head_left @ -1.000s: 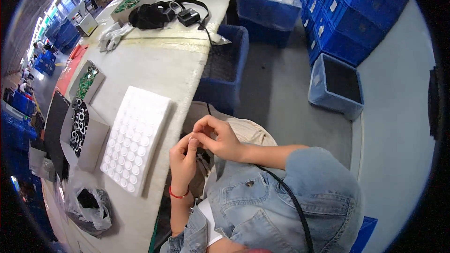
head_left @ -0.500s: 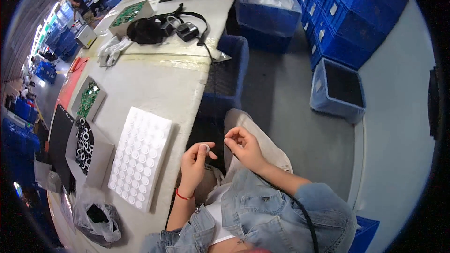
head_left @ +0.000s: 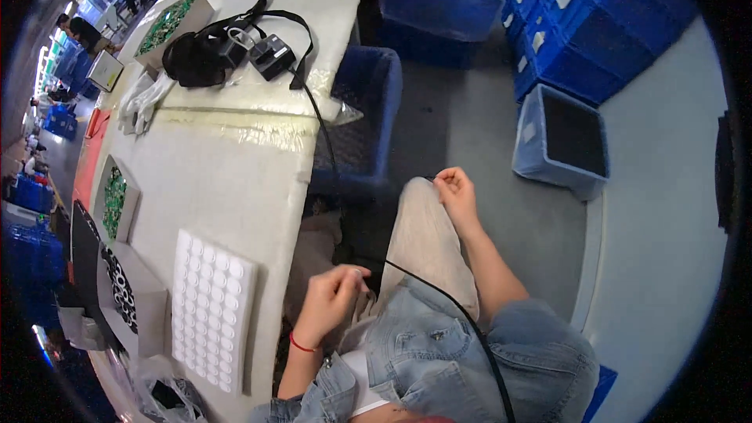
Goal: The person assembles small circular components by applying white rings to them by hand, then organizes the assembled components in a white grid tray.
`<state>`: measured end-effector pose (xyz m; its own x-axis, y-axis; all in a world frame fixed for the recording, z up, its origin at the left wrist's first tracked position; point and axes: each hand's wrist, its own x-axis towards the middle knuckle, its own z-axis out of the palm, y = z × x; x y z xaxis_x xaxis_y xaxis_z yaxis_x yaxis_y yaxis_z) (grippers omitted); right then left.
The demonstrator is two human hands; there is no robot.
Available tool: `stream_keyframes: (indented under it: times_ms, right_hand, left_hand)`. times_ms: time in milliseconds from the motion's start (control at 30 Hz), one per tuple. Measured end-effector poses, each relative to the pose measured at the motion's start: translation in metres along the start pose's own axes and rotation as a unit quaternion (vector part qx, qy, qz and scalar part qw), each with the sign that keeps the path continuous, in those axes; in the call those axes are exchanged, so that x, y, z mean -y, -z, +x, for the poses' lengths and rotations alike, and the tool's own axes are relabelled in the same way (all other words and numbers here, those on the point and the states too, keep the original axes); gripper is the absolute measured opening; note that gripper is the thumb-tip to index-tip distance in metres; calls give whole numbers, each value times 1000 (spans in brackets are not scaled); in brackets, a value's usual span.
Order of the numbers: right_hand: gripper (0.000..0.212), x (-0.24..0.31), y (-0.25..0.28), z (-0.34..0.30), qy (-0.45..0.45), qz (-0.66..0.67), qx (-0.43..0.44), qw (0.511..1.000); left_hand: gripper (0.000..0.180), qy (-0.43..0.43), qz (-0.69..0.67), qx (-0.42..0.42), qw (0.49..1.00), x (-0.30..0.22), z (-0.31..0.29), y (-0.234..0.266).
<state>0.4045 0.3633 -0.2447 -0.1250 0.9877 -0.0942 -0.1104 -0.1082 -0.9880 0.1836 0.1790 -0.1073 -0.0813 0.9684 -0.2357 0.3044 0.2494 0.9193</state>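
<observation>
My left hand [head_left: 330, 301], with a red cord on its wrist, is beside the table edge over my lap. Its fingers are curled round a small white round piece [head_left: 361, 273], mostly hidden and blurred. Out over my knee, my right hand [head_left: 458, 197] has thumb and fingertips pressed together. A dark bit shows at those fingertips, too small to name. On the table, left of my left hand, lies a white tray [head_left: 246, 298] with rows of white round pieces [head_left: 210, 298]. A black cable [head_left: 439, 290] runs across my lap between the hands.
Left of the tray stand a box of black-and-white rings [head_left: 119, 286] and a box of green circuit boards [head_left: 114, 202]. Farther off lie a black strap with a device [head_left: 270, 57] and white gloves [head_left: 142, 102]. Blue bins [head_left: 392, 102] and stacked blue crates [head_left: 583, 31] stand right.
My right hand has moved away from the left hand, forward and to the right, over my knee. My left hand is slightly lower and turned. The view has shifted, so the table items appear displaced.
</observation>
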Motion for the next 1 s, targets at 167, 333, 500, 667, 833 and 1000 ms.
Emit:
stream_keyframes:
  times_ms: [167,333,500,667,833,1000]
  right_hand:
    - [7,-104,48,148,-88,-48,-79,992]
    - [3,-226,69,260,-185,-5,-170,968]
    - [6,-349,79,338,-266,11,-176,948]
    - [13,-513,161,429,-170,-229,-262,922]
    - [19,-553,148,472,-55,-489,-90,866]
    - [36,-537,132,497,-101,-545,-140,820]
  left_hand:
    - [18,52,55,15,997,-11,80,-24]
    - [10,-42,183,47,981,-12,170,-56]
    - [8,-31,290,-33,956,16,258,-75]
    - [15,-93,275,41,956,59,297,-93]
    - [22,-134,263,126,947,80,295,-79]
    - [10,-199,173,190,946,117,272,-68]
